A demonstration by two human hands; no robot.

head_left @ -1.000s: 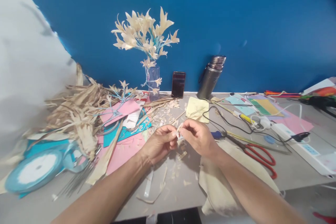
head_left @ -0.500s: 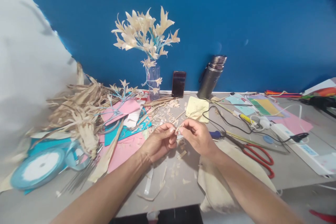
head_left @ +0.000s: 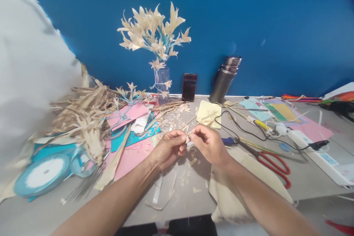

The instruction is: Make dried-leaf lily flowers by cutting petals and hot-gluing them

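Note:
At the middle of the head view, my left hand (head_left: 168,149) and my right hand (head_left: 210,146) meet fingertip to fingertip. Both are closed in a pinch on a tiny pale piece of dried husk (head_left: 188,138), most of it hidden by the fingers. Husk scraps (head_left: 193,162) lie on the table below the hands. Just behind my right hand is a tool with a blue handle (head_left: 228,141). A beige cloth (head_left: 224,188) lies under my right forearm.
Husk flowers (head_left: 155,25) stand in a clear vase (head_left: 163,81) beside a phone (head_left: 189,87) and a thermos (head_left: 225,80). Dried husks (head_left: 83,107) and a blue ribbon roll (head_left: 41,171) lie left; red-handled scissors (head_left: 273,166), cables and a power strip (head_left: 318,155) lie right.
The view has shifted slightly. Both hands stay pinched together at the same place, with only small finger movements on the husk piece.

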